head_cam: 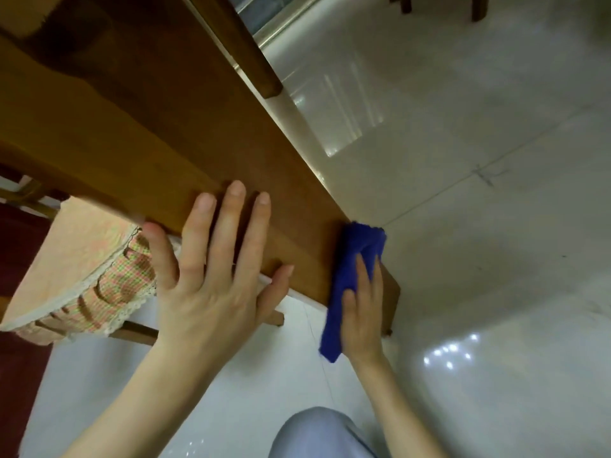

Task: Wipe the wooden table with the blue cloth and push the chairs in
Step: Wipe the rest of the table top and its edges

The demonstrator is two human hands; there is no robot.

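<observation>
Your left hand (211, 279) lies flat on the wooden table (139, 120). Fingers are straight and spread, holding nothing. The little finger hangs past the table's edge, above the chair (79, 259). Your right hand (362, 305) presses the blue cloth (358, 246) onto the table's near corner, fingers straight on top of it, not curled round it. The cloth is folded into a strip. Its upper end sits at the corner edge and its lower end hangs off the table beside your wrist. The chair, with a checked, lace-trimmed cushion, stands left, seat partly under the table. Glossy tiled floor (463, 160) lies below. Your knee (317, 431) shows at the bottom edge. More wooden legs (477, 8) stand top right, well apart.
</observation>
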